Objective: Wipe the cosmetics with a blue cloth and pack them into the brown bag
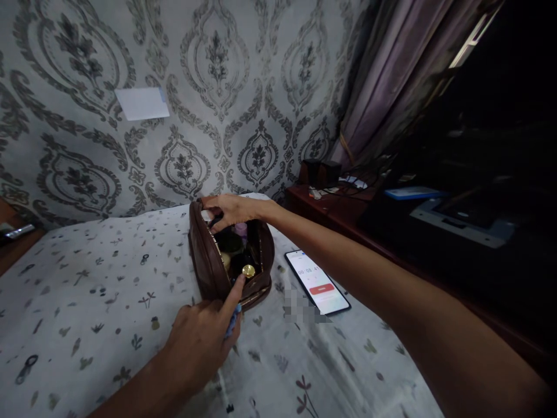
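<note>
1. The left hand, on the near side of the brown pouch, curls its fingers around a small blue item. Its forefinger stretches out and touches the pouch's near rim.
2. The pouch sits unzipped on the patterned sheet, with a gold cap inside by that fingertip.
3. A lit phone lies just right of the pouch.
4. The right hand clamps the pouch's far rim.

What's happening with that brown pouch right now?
The person's right hand grips the far rim of the open brown pouch on the printed sheet. The left hand touches its near edge with the index finger, beside a gold-capped item inside. A phone lies face up to the pouch's right, its screen lit.
</note>
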A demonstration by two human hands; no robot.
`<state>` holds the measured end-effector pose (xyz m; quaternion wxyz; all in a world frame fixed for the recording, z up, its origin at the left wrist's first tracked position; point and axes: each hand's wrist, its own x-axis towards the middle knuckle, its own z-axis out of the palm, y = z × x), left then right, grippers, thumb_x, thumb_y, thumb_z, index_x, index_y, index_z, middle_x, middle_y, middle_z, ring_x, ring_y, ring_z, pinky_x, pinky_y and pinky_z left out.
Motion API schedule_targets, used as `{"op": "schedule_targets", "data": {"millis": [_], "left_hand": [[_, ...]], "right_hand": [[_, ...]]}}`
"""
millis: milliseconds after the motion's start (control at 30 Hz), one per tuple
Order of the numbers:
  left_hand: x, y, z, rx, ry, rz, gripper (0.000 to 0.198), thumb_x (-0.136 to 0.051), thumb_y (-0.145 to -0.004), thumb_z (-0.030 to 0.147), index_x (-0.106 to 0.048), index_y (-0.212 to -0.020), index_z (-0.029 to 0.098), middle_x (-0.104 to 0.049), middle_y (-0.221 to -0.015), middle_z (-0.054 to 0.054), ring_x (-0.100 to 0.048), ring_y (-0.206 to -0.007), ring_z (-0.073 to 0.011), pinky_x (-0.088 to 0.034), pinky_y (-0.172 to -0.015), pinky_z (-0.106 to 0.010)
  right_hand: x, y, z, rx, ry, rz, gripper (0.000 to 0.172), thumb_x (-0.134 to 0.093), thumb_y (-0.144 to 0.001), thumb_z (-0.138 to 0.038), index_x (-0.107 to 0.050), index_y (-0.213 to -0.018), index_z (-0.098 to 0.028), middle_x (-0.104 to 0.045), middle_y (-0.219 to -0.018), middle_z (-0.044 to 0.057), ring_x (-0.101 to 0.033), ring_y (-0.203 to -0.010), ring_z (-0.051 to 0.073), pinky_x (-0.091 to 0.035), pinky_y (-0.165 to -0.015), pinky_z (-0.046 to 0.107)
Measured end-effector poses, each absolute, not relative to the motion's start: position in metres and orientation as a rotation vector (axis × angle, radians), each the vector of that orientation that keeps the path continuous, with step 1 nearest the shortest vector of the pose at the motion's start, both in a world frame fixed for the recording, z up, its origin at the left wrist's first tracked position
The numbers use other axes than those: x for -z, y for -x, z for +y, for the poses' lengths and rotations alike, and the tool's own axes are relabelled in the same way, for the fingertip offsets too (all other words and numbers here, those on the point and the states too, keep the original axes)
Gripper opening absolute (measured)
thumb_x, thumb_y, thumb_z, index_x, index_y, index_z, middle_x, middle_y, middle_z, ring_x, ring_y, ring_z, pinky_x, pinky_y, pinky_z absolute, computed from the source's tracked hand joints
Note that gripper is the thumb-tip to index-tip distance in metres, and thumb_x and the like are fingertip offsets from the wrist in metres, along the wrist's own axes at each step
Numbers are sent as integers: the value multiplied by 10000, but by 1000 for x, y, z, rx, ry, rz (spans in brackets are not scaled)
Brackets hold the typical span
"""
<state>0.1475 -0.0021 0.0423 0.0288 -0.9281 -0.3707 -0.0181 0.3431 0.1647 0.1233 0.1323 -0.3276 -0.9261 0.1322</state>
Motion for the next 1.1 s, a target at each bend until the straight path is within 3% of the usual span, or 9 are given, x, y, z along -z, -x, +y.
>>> {"op": "schedule_targets", "data": {"millis": [200, 400, 667, 867, 1100], "left_hand": [[-47, -149, -2, -30, 2874, -1169, 638, -437, -978, 239, -260, -1589, 203, -760, -817, -22, -737, -704, -207, -505, -569, -272], [-43, -147, -2, 21, 2874, -1159, 636, -435, -975, 235, -270, -1589, 214, -761, -842, -29, -737, -714, -206, -530, -591, -278], [-42, -146, -2, 72, 2883, -1154, 639, -416, -979, 238, -243, -1592, 186, -766, -873, -43, -740, -757, -209, -528, -602, -279], [-43, -144, -1, 71, 2886, -1115, 647, -432, -981, 246, -232, -1595, 218, -749, -809, -19, -717, -680, -184, -490, -573, -250], [-34, -144, -1, 117, 2887, -1156, 668, -424, -984, 248, -178, -1602, 191, -756, -853, -28, -735, -752, -217, -521, -623, -313]], "right_hand": [[-116, -336, 157, -363, 1025, -2551, 198, -709, -780, -174, -511, -772, -176, -512, -755, -49, -457, -694, 112, -330, -657, 233], [-110, -337, 148, -473, 1006, -2424, 264, -724, -730, -202, -461, -714, -193, -462, -702, -68, -434, -676, 112, -320, -653, 238], [-105, -342, 146, -508, 958, -2375, 240, -705, -735, -265, -477, -722, -193, -479, -704, -59, -435, -681, 121, -316, -655, 250], [-104, -346, 146, -590, 974, -2335, 235, -730, -736, -273, -514, -747, -184, -525, -738, -49, -479, -720, 127, -356, -689, 242], [-116, -353, 137, -622, 952, -2412, 174, -729, -734, -235, -580, -791, -167, -586, -767, -33, -519, -742, 130, -389, -720, 236]]}}
